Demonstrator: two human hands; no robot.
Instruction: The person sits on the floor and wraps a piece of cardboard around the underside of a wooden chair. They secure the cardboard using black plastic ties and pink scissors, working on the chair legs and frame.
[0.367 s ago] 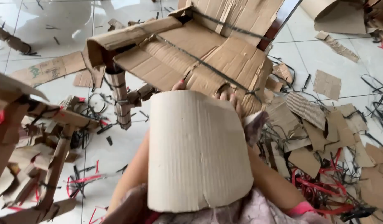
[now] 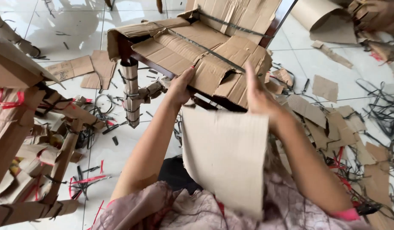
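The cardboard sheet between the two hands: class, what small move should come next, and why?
Probably lift the cardboard sheet up onto the chair seat. Left hand and right hand grip its top corners just below the seat's front edge, and the sheet hangs down over the lap.

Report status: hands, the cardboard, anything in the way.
Left hand and right hand gripping top edge of cardboard sheet. Sheet hangs over lap, before cardboard-wrapped chair. Scraps and strapping litter floor.
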